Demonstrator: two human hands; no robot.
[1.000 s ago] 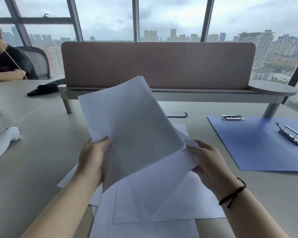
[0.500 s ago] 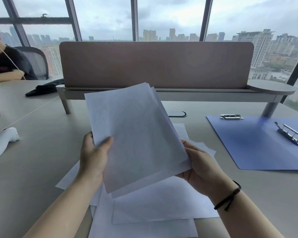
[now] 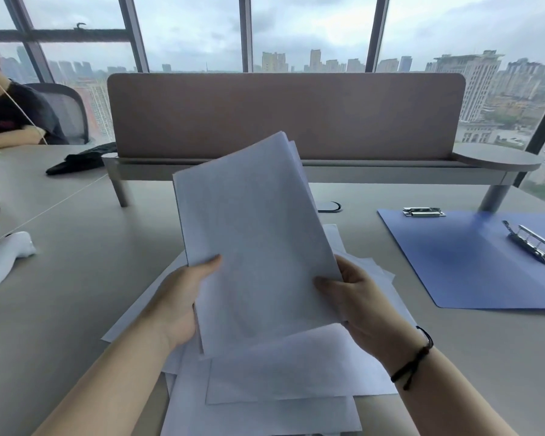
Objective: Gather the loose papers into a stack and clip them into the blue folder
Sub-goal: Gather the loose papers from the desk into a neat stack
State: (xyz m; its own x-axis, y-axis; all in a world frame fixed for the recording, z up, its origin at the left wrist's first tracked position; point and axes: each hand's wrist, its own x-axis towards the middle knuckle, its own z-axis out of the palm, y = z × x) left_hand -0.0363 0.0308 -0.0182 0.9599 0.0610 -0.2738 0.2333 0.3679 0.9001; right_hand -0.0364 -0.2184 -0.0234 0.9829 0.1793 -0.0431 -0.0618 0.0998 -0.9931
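I hold a small stack of white papers [image 3: 252, 234] upright above the table, its sheets slightly fanned at the top. My left hand [image 3: 180, 300] grips the stack's lower left edge, thumb on the front. My right hand [image 3: 356, 300] grips the lower right edge, thumb on the front. Several loose white sheets [image 3: 290, 376] lie scattered on the table beneath the stack. The blue folder [image 3: 466, 262] lies open and flat at the right, with a metal lever clip [image 3: 530, 243] on it and a second metal clip [image 3: 423, 212] at its far left corner.
A brown divider panel [image 3: 283, 118] on a low shelf spans the table's far side. A white handheld device [image 3: 4, 259] lies at the left. Beyond it are a black cloth [image 3: 79, 158] and a seated person [image 3: 10, 118].
The sheets in my hands have been drawn together into a squarer stack and turned more upright. My right hand moved up from the sheets on the table to the stack's right edge.
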